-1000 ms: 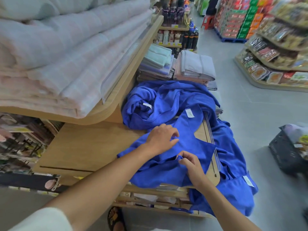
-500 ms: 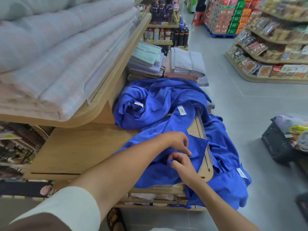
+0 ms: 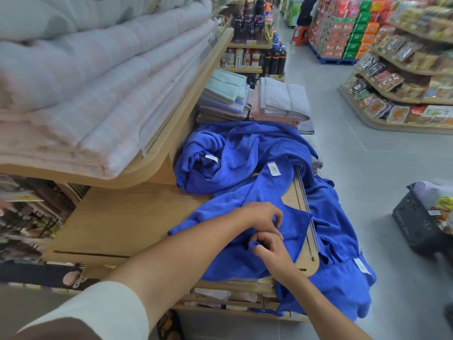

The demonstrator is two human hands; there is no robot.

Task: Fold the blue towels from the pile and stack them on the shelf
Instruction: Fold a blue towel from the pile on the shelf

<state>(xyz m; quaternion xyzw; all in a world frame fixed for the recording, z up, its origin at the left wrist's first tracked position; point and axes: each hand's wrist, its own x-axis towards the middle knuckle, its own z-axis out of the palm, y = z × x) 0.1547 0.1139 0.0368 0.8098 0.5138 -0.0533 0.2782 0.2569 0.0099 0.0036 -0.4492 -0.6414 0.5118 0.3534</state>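
That blue towel (image 3: 228,204) looks light and floppy, so with your left hand (image 3: 263,218) and right hand (image 3: 268,246) both pinching its edge, I'd work out toward the corners.

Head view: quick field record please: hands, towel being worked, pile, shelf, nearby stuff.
left hand: fingers curled, pinching the blue towel
right hand: gripping a bunched edge of the same towel
blue towel: unfolded, lying at the front of the wooden shelf
pile of blue towels: crumpled, behind the hands; part hangs over the shelf's right edge
folded towel stacks: grey, pink and green, behind the pile
black basket: on the floor, to the right
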